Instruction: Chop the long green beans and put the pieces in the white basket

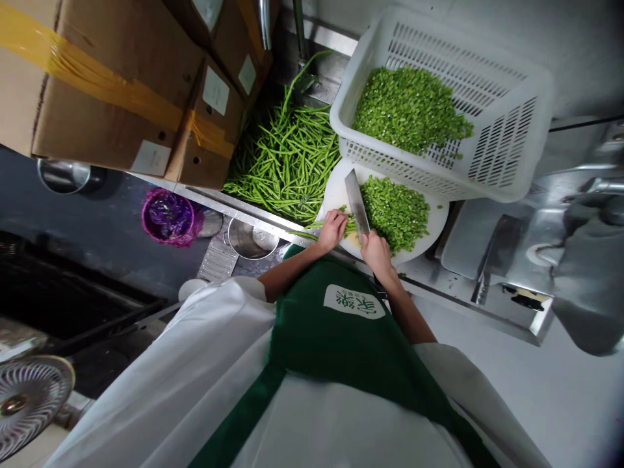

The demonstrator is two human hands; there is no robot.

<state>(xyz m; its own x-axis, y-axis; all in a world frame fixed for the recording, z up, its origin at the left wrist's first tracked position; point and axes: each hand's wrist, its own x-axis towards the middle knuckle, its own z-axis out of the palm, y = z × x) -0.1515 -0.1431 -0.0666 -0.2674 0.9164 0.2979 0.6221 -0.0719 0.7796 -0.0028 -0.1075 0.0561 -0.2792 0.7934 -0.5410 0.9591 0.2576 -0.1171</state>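
Note:
My left hand (333, 229) is closed around a small bunch of long green beans (312, 227) at the left side of a round white cutting board (336, 185). The bean tails stick out to the left, over the sink edge. In my right hand (377, 252) is the handle of a cleaver (357, 200), its broad blade pointing away from me, just right of my left fingers. Against the blade's right side lies a heap of chopped green beans (394, 213). Uncut long beans (287, 162) fill the sink to the left of the board.
A white plastic basket (507, 172) with chopped beans (409, 107) stands behind the board. Another cleaver (500, 250) lies at right. Cardboard boxes (112, 110) are stacked at left, above a metal pot (251, 239) and purple-lined bin (169, 216). A faucet (299, 39) rises behind the sink.

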